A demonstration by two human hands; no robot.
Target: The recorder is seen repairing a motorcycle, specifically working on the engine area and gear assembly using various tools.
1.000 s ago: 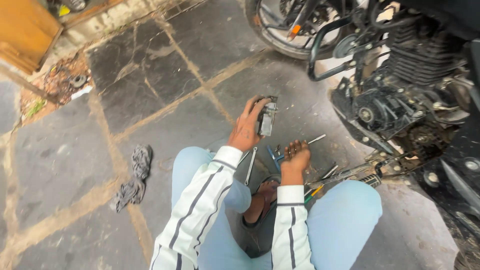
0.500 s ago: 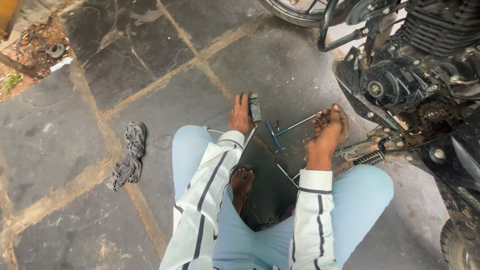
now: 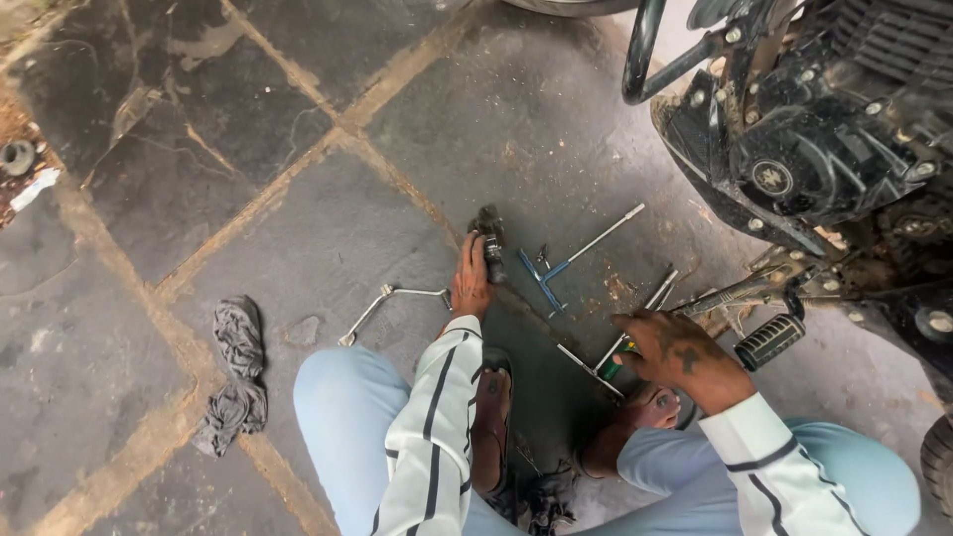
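Note:
My left hand [image 3: 471,283] rests on the stone floor, its fingers around a small dark metal part [image 3: 488,238] that stands on the ground. My right hand [image 3: 673,347] reaches down to a green-handled screwdriver [image 3: 613,365] lying among long metal tools [image 3: 655,298] near my foot; its fingers touch the handle. A blue T-handle wrench [image 3: 564,268] lies between the two hands. I squat in light blue trousers and a white striped shirt.
A motorcycle engine [image 3: 824,149] with crash bar [image 3: 645,50] and a footpeg [image 3: 769,339] stands at the right. A bent spanner [image 3: 382,303] lies left of my left hand. A grey rag [image 3: 236,372] lies on the floor at left.
The left hand has lowered the dark part to the floor. The right hand has dropped from chest height down to the tools by the footpeg. The view has moved closer.

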